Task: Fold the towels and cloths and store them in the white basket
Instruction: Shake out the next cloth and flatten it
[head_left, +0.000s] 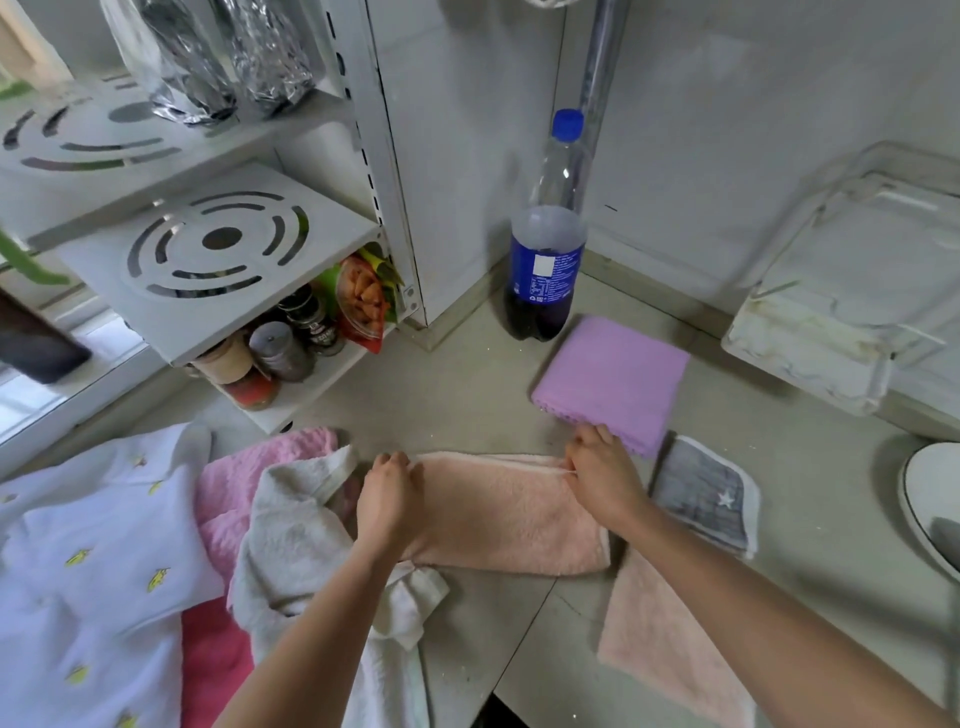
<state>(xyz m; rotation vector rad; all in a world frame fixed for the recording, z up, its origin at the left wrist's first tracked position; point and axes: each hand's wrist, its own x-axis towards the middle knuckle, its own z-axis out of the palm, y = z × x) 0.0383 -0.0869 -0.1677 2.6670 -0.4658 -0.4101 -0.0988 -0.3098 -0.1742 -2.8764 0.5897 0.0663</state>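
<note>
While both forearms reach in from the bottom edge, the left hand (390, 501) and the right hand (602, 475) sit on the far edge of a peach towel (498, 514) that lies folded on the counter (467, 395) at the centre of the view. Each hand has its fingers curled down over that far hem, pinching the cloth; the fingertips are hidden behind the knuckles, so how deep the grip goes cannot be told. At 2 o'clock from the towel lies a folded purple cloth (613, 379), its near corner just beside the right hand. At 3 o'clock a grey cloth with a white star (711, 493) rests flat, partly tucked behind the right wrist. At 5 o'clock a second peach cloth (670, 644) runs under the right forearm and is cut off by the frame. At 9 o'clock a crumpled cream towel (301, 540) overlaps a pink towel (244, 478), and farther out a white cloth with yellow marks (93, 545) runs off the left edge. At 12 o'clock stands a dark soda bottle (545, 260) with a blue cap. At 10 o'clock a white rack (223, 249) shelters jars, only partly visible. A white rim shows at the right edge, too cropped to identify.
</note>
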